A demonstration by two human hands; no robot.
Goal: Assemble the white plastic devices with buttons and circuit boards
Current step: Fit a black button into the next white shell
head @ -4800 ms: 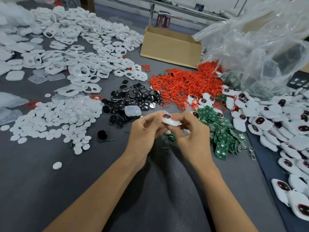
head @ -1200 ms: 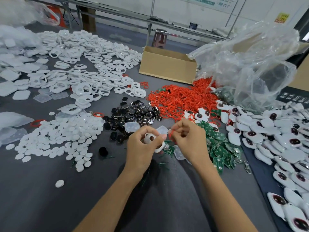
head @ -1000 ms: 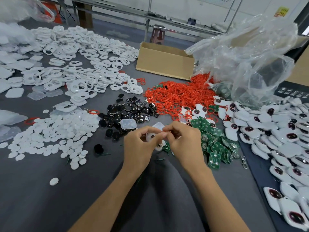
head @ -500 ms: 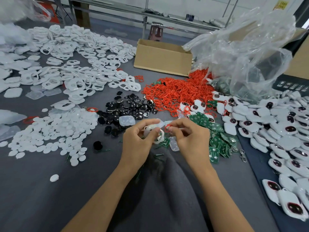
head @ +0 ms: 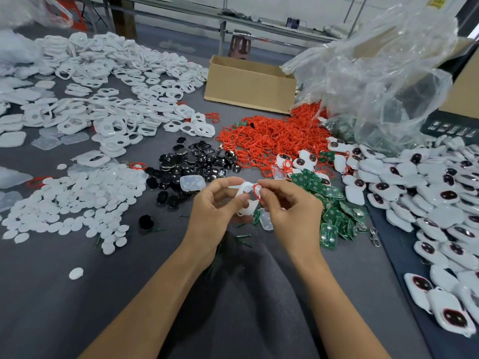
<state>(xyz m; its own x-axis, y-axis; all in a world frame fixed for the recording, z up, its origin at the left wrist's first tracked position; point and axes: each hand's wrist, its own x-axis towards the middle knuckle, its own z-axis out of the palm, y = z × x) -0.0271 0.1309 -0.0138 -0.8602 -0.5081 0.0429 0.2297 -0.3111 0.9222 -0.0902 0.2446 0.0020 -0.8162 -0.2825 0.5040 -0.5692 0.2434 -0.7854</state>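
My left hand (head: pixel 215 206) grips a white plastic shell (head: pixel 246 200) with two openings, held above the grey table (head: pixel 77 294). My right hand (head: pixel 290 206) pinches a red rubber ring (head: pixel 257 190) against the shell's upper edge. Green circuit boards (head: pixel 334 216) lie in a heap just right of my right hand. A clear button pad (head: pixel 192 183) rests on the black discs (head: pixel 191 164) beyond my left hand.
White shell frames (head: pixel 108 99) cover the far left. White round discs (head: pixel 75 198) lie at left, red rings (head: pixel 269 138) in the middle. Finished white devices (head: pixel 440 203) fill the right side. A cardboard box (head: pixel 248 86) and a clear plastic bag (head: pixel 383 73) stand behind.
The finished device held earlier is gone from my hands. My left hand now holds an empty shell tilted up, and my right hand has brought a red ring onto it.
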